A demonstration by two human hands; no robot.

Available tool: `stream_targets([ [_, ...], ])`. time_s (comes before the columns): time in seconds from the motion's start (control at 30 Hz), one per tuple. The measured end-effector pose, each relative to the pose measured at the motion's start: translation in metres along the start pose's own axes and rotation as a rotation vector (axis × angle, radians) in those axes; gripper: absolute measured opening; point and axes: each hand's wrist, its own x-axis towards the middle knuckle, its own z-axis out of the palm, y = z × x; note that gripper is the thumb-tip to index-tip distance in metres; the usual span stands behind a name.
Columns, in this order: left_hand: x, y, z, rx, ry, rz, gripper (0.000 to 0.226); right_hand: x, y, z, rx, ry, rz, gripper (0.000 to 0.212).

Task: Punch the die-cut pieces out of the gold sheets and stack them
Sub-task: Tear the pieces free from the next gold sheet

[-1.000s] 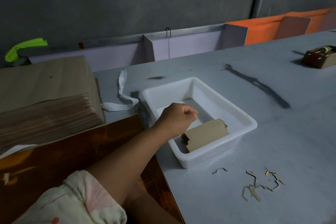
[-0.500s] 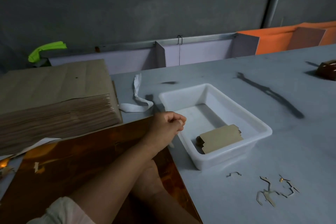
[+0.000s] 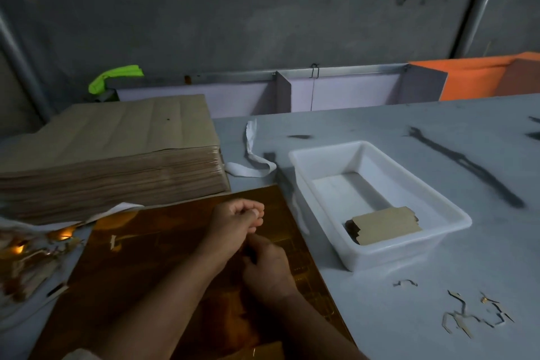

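At a grey table [image 3: 380,126], two bare hands over a large gold sheet [image 3: 163,272] lying flat at the near edge; left hand [image 3: 236,225] over the sheet's far right part, grip narrow, fingers curled into a fist with the thumb across them; right hand [image 3: 267,267] just nearer the camera and touching the left wrist, back of the hand up, resting on the sheet close to its right edge; grip of the right hand impossible to tell, fingers hidden beneath the left wrist and the hand itself; faint die-cut lines visible in the gold surface around both hands; just right of the sheet, a white plastic tray [image 3: 394,254], and in its near right corner a small stack of punched pieces [image 3: 385,223], brown side up, slightly fanned; behind the sheet at left, a thick pile of brown-backed sheets [image 3: 117,155], its near edge meeting the gold sheet's far edge; a curled white strip [image 3: 251,166] on the table between pile and tray; crumpled gold waste [image 3: 29,254] at the far left; thin offcuts [image 3: 461,321] scattered on the table at near right, well apart from the tray; a bright green cloth [image 3: 117,77] and an orange panel [image 3: 473,73] along the back wall.
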Motion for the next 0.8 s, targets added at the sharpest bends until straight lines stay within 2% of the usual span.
stream_targets([
  [0.33, -0.026, -0.027, -0.054, 0.050, 0.066, -0.051, 0.023, -0.001, -0.005, 0.010, 0.033, 0.012, 0.074, 0.026],
  [0.53, -0.043, -0.047, -0.070, 0.298, 0.034, -0.013, 0.025, 0.004, -0.018, -0.003, 0.166, -0.021, 0.239, 0.023],
  [0.63, -0.052, -0.057, -0.070, 0.398, -0.011, -0.001, 0.025, 0.003, -0.024, -0.013, 0.167, 0.049, 0.226, 0.025],
  [0.8, -0.062, -0.065, -0.061, 0.629, -0.067, 0.123, 0.020, -0.007, -0.025, -0.035, -0.039, 0.291, 0.185, 0.031],
])
